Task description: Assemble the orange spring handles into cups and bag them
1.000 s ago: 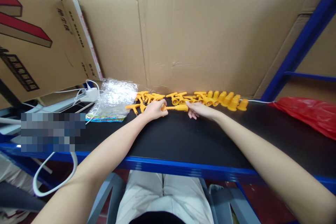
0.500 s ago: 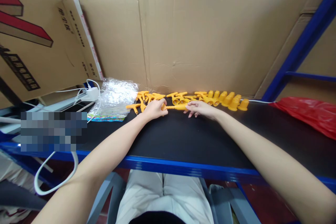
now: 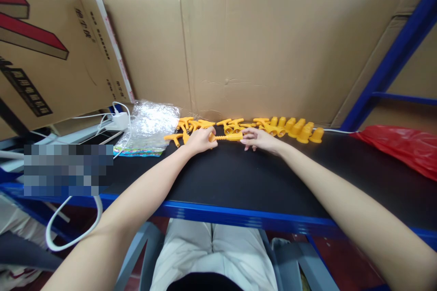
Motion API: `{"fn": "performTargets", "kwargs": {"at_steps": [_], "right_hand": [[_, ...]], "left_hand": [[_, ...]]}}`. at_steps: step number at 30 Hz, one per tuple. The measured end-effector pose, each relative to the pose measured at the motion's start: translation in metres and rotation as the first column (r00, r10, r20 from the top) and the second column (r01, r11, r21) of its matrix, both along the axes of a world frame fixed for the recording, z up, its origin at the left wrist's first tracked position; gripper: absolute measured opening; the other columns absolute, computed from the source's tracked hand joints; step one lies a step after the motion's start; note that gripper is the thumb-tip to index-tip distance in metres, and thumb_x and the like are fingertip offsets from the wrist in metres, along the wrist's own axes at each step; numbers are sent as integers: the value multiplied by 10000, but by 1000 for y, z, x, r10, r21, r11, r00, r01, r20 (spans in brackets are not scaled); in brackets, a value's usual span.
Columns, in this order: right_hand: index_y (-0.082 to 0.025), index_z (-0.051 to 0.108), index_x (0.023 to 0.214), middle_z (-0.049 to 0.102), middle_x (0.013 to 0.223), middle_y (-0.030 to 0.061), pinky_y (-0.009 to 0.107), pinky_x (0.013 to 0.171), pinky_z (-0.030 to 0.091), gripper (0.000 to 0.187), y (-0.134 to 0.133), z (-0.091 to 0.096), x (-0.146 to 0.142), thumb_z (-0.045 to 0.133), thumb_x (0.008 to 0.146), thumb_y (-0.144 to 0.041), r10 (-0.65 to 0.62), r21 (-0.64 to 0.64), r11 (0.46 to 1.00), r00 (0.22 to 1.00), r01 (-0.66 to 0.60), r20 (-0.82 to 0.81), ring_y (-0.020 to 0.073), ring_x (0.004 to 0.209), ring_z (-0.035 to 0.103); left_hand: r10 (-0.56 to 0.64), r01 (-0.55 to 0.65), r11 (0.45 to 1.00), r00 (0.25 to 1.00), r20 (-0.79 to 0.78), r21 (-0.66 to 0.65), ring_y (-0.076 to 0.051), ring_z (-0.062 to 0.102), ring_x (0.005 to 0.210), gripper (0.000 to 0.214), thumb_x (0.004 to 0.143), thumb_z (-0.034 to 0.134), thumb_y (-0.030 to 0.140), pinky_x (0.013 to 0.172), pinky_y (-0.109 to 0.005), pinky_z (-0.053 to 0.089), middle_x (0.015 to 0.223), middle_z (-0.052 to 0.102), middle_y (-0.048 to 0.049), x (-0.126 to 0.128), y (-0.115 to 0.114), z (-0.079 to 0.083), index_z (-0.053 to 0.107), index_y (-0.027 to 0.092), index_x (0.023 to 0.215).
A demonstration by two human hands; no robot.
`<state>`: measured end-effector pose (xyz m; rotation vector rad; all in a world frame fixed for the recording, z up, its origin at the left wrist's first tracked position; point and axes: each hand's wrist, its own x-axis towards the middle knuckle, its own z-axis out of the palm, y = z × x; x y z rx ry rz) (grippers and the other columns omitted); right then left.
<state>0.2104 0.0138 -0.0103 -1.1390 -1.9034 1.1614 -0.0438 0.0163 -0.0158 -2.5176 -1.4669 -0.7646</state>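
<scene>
In the head view, my left hand point(image 3: 201, 140) is closed around one end of a yellow plastic piece point(image 3: 233, 137). The piece lies level just over the black tabletop, with a flared collar by my left fingers and a ribbed stem leading to a wider right end. My right hand point(image 3: 260, 140) pinches that right end between thumb and fingers. Just behind my hands are yellow T-handled pieces point(image 3: 235, 124), some with flared cups. Several yellow cone-shaped cups point(image 3: 303, 134) stand to the right of my right hand. My left palm hides part of the piece.
A clear plastic bag point(image 3: 153, 120) lies at the left, beside a white adapter point(image 3: 120, 121) with cables. A red plastic bag point(image 3: 399, 145) is at the far right. A cardboard panel point(image 3: 259, 54) rises behind the black tabletop point(image 3: 239, 182), which has a blue front edge point(image 3: 221, 216).
Both hands stay nearly in place on the yellow piece. The fingers of my right hand have shifted slightly around its right end.
</scene>
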Motion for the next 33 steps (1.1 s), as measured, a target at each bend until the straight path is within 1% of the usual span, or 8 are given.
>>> {"fn": "performTargets", "kwargs": {"at_steps": [5,10,14,17,20,25,28,33], "right_hand": [[-129,551,904,668,872,108,195,465,402,346,-4,3,-2,603,752,-436,-3,11,1000,999,3,53,106,604,605],[-136,521,697,653,687,88,199,447,366,433,-4,4,-5,509,773,-562,-16,-36,999,998,18,56,97,529,564],[-130,539,728,651,701,95,207,437,353,455,-2,2,-6,473,788,-576,-34,-24,999,996,36,77,94,512,547],[-136,561,939,661,890,107,209,450,365,414,-1,0,-4,559,762,-511,-10,-9,1000,998,10,65,101,574,575],[-171,486,1098,653,977,94,209,463,369,489,-1,-2,-2,650,712,-421,11,-1,1000,999,-11,36,103,602,588],[-147,528,912,670,893,101,206,480,371,378,-2,1,-2,572,758,-490,15,6,1000,998,-15,69,110,625,594],[-134,539,776,665,800,104,204,483,369,422,-3,3,-2,508,776,-555,4,-2,1000,995,-4,95,113,622,588],[-139,522,688,631,667,72,212,476,362,470,-5,4,-6,472,776,-599,-4,-1,1000,993,4,114,100,550,545]], "left_hand": [[-1,1,1000,1000,-10,5,-171,567,708,273,673,548,297,627,-259,412,765,610,-14,1,-1,-1,555,210,932],[-19,19,1000,1000,-10,9,-166,566,696,276,676,545,299,625,-258,415,747,607,-9,3,-2,-1,553,210,937],[-1,1,1000,1000,-20,25,-170,569,707,272,672,545,295,626,-258,414,751,611,-9,2,-2,-1,553,212,931],[12,-11,999,999,-32,33,-174,572,707,268,671,545,299,623,-260,413,748,615,-8,2,-2,0,552,215,925],[13,-11,1000,999,-41,25,-174,573,702,269,676,543,308,620,-260,412,741,616,-7,3,-3,1,552,214,928],[9,-8,1000,999,-48,21,-179,578,712,281,677,545,320,628,-266,415,757,620,-10,5,-5,1,552,215,938],[14,-13,1000,999,-52,17,-187,583,731,286,676,547,325,630,-270,417,773,623,-11,7,-8,3,554,218,942],[31,-31,1000,998,-61,1,-190,586,744,291,676,546,326,626,-269,413,781,628,-15,8,-11,4,557,217,946]]}}
